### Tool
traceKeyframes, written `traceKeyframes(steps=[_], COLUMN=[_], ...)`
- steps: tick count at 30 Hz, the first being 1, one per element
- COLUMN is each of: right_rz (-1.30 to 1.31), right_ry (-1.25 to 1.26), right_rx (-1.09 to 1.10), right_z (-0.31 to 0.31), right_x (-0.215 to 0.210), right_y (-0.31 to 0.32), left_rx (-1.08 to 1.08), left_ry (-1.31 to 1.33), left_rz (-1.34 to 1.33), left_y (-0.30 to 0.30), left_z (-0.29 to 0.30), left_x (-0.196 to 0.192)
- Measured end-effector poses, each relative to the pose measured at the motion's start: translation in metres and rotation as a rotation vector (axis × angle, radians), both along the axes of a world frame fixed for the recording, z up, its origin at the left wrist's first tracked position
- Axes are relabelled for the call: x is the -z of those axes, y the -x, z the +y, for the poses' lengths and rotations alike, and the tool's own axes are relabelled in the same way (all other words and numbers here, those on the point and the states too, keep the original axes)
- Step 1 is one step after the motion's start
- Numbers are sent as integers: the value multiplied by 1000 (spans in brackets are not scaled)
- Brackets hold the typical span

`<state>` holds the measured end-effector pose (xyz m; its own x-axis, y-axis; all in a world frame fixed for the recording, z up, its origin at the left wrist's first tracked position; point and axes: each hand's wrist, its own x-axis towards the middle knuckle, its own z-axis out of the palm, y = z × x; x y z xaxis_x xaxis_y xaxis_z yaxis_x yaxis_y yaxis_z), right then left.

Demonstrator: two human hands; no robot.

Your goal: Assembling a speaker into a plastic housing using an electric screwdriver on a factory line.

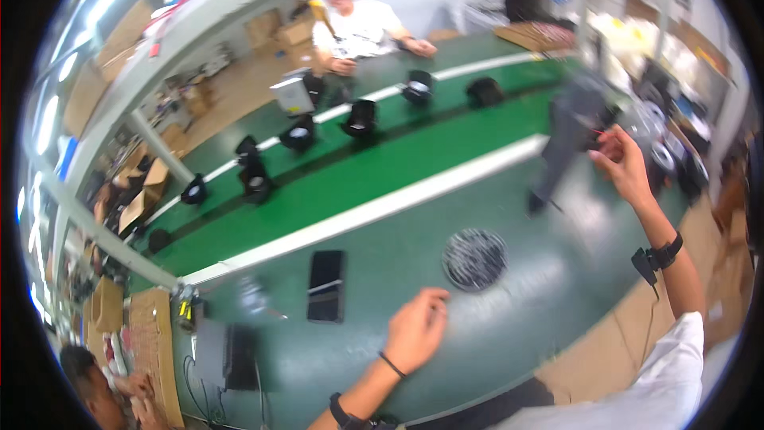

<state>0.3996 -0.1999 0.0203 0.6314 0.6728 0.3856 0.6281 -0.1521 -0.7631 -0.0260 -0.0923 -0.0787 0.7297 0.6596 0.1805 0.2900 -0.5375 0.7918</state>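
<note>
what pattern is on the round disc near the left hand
Dark with thin pale lines across it, like a grille; the round disc shows best in the head view, beside the left hand.

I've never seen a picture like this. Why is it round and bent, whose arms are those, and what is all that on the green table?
The picture comes from a wide fisheye camera worn on a person's head, looking down, so straight edges curve near the rim. The two bare arms entering from below are that person's own. The left hand rests loosely curled above the dark green worktable, holding nothing I can see. The right hand is raised to a blurred grey tool; whether it grips it is unclear. Near the left hand lie a round black ribbed disc and a flat black rectangular device. Beyond runs a bright green conveyor belt carrying black lamp-like housings. Other people work across it.
</note>
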Motion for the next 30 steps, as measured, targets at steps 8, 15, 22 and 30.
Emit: traceKeyframes(steps=[8, 15, 22, 30], right_rz=[-33, -52, -113, -321], right_ry=[10, -113, -208, -154], right_rx=[-59, -200, -508, -623], right_z=[-170, -174, -126, -76], right_x=[29, 75, 89, 58], right_y=[149, 268, 323, 260], left_rx=[137, 56, -175, 31], left_ry=[548, 709, 573, 737], left_rz=[-314, -509, -529, -325], left_y=[17, -4, 28, 61], left_z=[-115, -173, -139, -54], left_x=[-22, -15, -9, -29])
